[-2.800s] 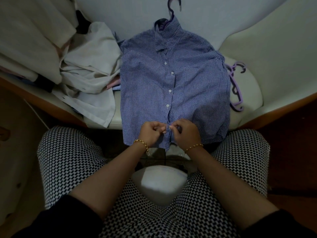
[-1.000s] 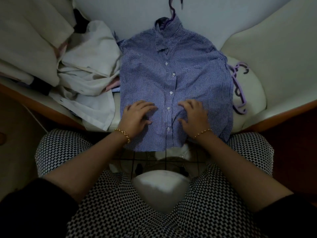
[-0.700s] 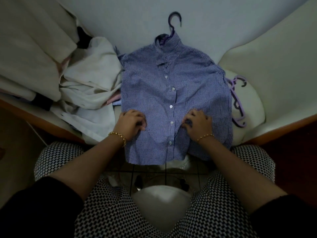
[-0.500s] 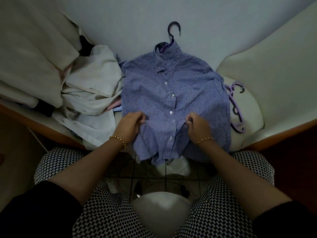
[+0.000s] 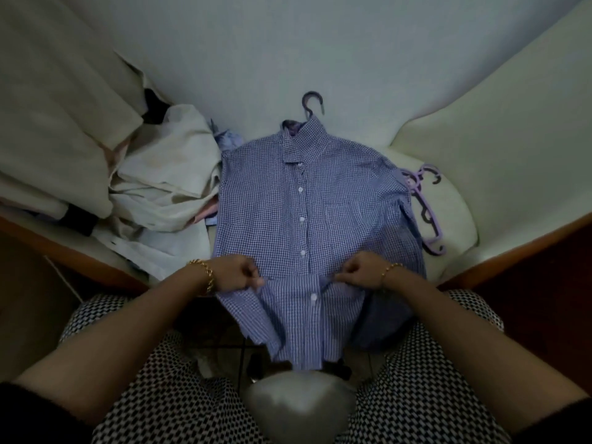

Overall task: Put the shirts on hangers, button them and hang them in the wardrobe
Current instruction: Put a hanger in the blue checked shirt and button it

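A blue checked shirt [image 5: 275,213] lies buttoned, front up, on the pale cushion, on a purple hanger whose hook [image 5: 311,104] sticks out above the collar. My left hand [image 5: 235,274] pinches the cloth left of the button row, near the hem. My right hand [image 5: 360,272] pinches it on the right at the same height. Between the two hands the lower part of the shirt is lifted off the seat edge and hangs down toward my knees.
A heap of pale shirts [image 5: 160,193] lies to the left of the blue one. Spare lilac hangers [image 5: 427,206] rest on the cushion [image 5: 458,219] at the right. A wooden seat edge [image 5: 77,254] runs along the front; my patterned knees are below.
My hands left the bottom button, pressed flat on the shirt's lower front, then curled and pinched the cloth. The hem has been raised off the seat and my view has tilted up.
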